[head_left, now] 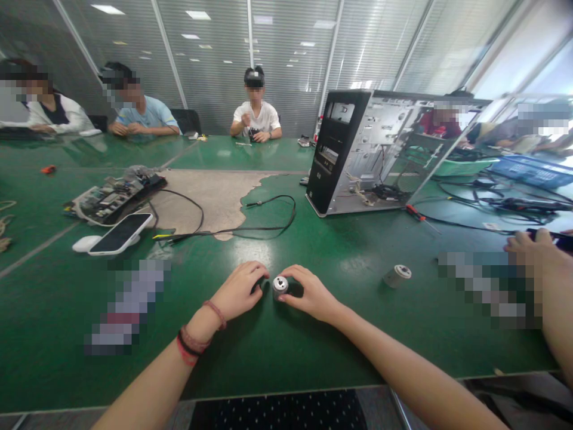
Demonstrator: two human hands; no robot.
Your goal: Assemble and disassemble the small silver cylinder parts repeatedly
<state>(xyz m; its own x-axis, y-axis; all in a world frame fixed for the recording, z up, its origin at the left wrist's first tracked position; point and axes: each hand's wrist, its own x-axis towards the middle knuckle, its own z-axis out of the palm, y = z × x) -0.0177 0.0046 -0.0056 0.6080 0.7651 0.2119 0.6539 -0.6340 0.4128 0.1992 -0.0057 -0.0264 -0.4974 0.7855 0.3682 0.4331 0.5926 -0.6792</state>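
A small silver metal cylinder (280,288) with holes in its top face stands upright on the green table in front of me. My right hand (308,292) grips it from the right, with the forefinger at the far side of the top and the thumb low at the near side. Just left of the cylinder is my left hand (239,288), fingers curved and thumb apart from them, not touching the metal. The gap between its thumb and forefinger looks dark; I see no object in it. A second metal cylinder (397,276) lies tilted farther right.
An opened computer case (340,155) stands beyond my right hand. A circuit assembly (116,194), a phone (122,233) and a black cable (233,229) are to the left. A screwdriver (416,212) lies by the case. Another person's hand (532,245) is at right; several people sit around.
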